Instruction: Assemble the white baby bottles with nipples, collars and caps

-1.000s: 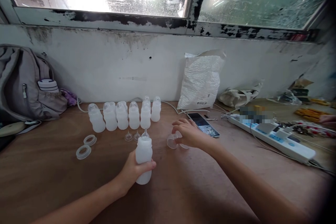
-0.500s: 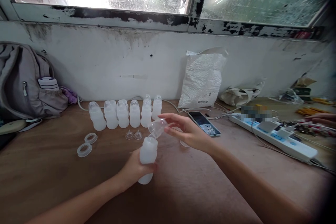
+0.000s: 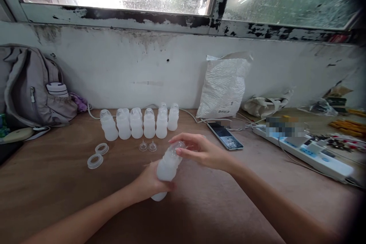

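My left hand (image 3: pixel 151 183) is wrapped round a frosted white baby bottle (image 3: pixel 166 169), which leans to the right above the table. On its top sits a clear cap (image 3: pixel 178 147), gripped by the fingers of my right hand (image 3: pixel 197 150). Beyond my hands, several similar capped bottles (image 3: pixel 137 125) stand in a row near the wall. Two clear bottle nipples (image 3: pixel 152 145) rest in front of that row. Further left, two translucent collar rings (image 3: pixel 95 161) lie flat on the wood.
At the back left sits a grey backpack (image 3: pixel 34 87). A white plastic mailer bag (image 3: pixel 224 87) leans on the wall. To the right are a phone (image 3: pixel 225 136), a white power strip (image 3: pixel 303 152) with cables, and a cloth bag (image 3: pixel 265 105).
My right hand has lowered the clear cap from beside the bottle's mouth onto its top. The bottle now tilts to the right. The view has shifted slightly left.
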A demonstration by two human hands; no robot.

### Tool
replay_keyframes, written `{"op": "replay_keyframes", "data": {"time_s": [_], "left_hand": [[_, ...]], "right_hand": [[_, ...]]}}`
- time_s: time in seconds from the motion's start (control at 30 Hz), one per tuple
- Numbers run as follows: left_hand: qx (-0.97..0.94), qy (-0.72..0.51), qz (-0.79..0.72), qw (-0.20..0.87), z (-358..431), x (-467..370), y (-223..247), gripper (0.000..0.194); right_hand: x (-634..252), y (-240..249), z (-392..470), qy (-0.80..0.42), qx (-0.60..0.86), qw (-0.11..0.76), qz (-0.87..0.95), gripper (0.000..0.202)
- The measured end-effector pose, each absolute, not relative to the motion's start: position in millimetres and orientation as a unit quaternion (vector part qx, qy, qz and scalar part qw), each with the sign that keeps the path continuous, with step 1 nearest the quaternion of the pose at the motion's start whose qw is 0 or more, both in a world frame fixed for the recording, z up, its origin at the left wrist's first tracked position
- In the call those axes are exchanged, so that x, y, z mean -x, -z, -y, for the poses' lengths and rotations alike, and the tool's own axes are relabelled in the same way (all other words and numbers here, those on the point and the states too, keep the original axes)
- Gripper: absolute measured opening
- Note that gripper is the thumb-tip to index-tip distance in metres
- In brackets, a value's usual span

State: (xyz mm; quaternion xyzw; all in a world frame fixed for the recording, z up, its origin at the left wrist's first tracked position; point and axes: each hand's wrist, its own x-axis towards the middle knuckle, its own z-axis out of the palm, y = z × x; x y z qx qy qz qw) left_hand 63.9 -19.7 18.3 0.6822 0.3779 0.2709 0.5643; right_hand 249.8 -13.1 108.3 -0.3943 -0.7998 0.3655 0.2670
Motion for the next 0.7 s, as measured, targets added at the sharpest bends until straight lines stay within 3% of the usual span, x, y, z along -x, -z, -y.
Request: {"op": "replay_keyframes", "data": {"time_s": [0.17,0.4,0.57,0.7], "left_hand": [[-0.717,-0.235,-0.351,0.554,25,-63,-30,0.029],[-0.752,-0.199,-0.346,0.524,31,-61,-44,0.033],[-0.772,-0.106,-0.351,0.519,19,-45,-49,0.027],[-0.758,-0.039,-0.349,0.550,5,-30,-53,0.037]], "right_hand": [[-248,-102,11,-0.429,0.394,0.233,0.779,0.040],[-237,-88,11,-0.556,0.406,0.258,0.678,0.056],[-224,-61,17,-0.645,0.352,0.308,0.604,0.050],[-214,-29,21,-0.704,0.336,0.374,0.502,0.037]]}}
